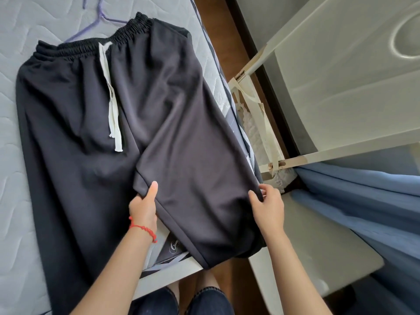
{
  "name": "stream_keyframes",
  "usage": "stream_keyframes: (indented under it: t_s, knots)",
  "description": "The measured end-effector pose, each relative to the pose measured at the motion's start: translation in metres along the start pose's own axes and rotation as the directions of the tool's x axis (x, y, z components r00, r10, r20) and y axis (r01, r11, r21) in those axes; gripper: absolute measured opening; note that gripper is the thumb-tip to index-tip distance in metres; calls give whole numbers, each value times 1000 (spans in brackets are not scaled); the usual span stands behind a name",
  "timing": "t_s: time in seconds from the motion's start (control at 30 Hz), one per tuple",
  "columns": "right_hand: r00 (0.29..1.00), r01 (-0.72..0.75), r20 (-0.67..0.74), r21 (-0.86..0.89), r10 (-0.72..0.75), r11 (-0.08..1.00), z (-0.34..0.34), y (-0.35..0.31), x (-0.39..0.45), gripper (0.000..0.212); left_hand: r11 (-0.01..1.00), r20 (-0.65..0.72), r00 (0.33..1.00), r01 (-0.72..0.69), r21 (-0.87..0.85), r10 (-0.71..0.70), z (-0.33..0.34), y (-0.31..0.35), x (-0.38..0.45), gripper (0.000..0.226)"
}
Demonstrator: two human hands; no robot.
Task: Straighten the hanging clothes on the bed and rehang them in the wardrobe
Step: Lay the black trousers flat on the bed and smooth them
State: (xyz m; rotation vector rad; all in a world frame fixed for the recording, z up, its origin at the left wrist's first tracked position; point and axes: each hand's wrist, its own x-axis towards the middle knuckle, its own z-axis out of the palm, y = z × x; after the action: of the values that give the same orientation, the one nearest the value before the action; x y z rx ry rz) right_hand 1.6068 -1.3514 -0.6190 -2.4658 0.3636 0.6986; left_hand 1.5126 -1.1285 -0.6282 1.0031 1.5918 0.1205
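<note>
both hands on dark trousers

Matt black cloth trousers on quilted mattress

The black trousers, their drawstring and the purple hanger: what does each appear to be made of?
Black trousers: soft matte knit, probably jersey or a polyester blend; they drape in loose folds, with a gathered elastic waistband. Drawstring: flat off-white woven tape, likely cotton, ends slightly frayed. Purple hanger: thin bent rod, seemingly coated wire or slim plastic; too little shows to say which.
</note>
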Motion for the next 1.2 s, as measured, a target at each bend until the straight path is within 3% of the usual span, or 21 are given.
stream_keyframes:
  t_s: [0.13,0.23,0.3,0.37,0.53,0.63,0.73,0.83,1.0,1.13,1.2]
  knots:
    - [1000,-27,-2,70,27,997,4,-6,18,20,996,-104,993,-43,76,51,5,17,13,40]
    - [986,-136,-65,238,155,962,-10,3,26,19,999,9,1000,-3,-39,3,5,17,15,29]
    - [965,-183,-132,285,227,941,-18,14,31,20,998,122,991,52,-38,-47,7,6,10,7]
    - [950,-203,-177,281,259,938,-22,23,36,22,994,190,976,110,-2,-107,10,-6,0,11]
    - [980,-196,-11,177,201,965,-25,42,35,21,974,270,950,194,-113,-158,13,-20,-20,6]
    - [971,-238,40,148,235,960,-18,60,18,18,976,327,924,217,-13,-201,14,-36,-33,17]
    - [955,-296,39,142,293,945,-9,79,0,26,957,378,884,218,192,-277,18,-59,-57,26]
    - [945,-324,3,153,327,934,-9,85,-7,28,906,346,909,75,416,-234,21,-78,-74,22]
    - [934,-322,-90,214,346,922,-26,74,3,33,916,284,939,72,395,-196,14,-74,-83,11]
    - [950,-308,105,148,295,940,-36,64,7,14,935,255,954,59,350,-156,-4,-71,-87,15]
    - [934,-350,103,56,343,935,-35,61,4,18,911,196,965,81,405,-173,-13,-71,-80,27]
